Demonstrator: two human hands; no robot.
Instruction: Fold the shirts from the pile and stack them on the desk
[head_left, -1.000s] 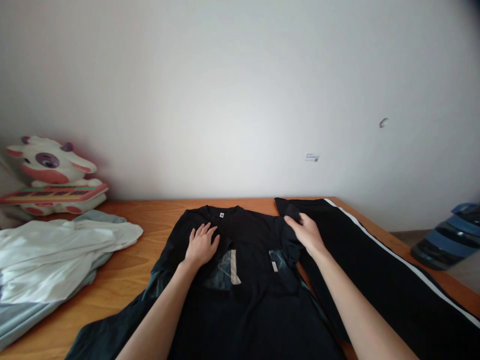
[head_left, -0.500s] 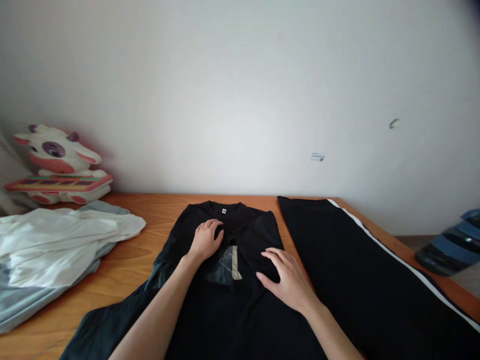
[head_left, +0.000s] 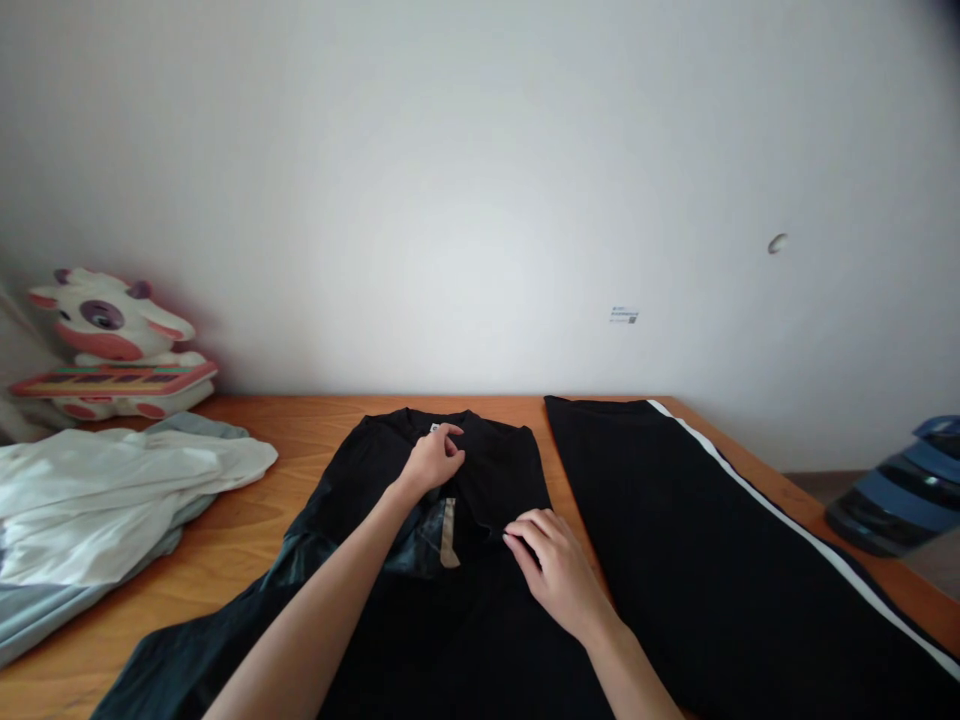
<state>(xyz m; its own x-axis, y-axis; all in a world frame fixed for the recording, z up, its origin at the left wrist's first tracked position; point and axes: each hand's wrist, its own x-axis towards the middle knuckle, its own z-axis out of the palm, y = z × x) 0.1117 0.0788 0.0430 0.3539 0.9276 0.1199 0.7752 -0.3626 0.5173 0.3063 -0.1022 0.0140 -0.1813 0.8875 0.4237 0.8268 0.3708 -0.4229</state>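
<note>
I see a brown wood bench (head_left: pixel 315 440) by a white wall; the black shirt (head_left: pixel 495 470) points collar-away; left hand (head_left: pixel 433 460) pinches the collar, right hand (head_left: pixel 559 570) pinches its fold

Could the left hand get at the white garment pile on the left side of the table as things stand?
Probably yes: the left hand rests at the black T-shirt collar, and only bare table lies between it and the white garment pile.

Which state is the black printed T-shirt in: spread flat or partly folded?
Partly folded: the black printed T-shirt's right side lies turned inward over the print; its left sleeve stays spread.
</note>
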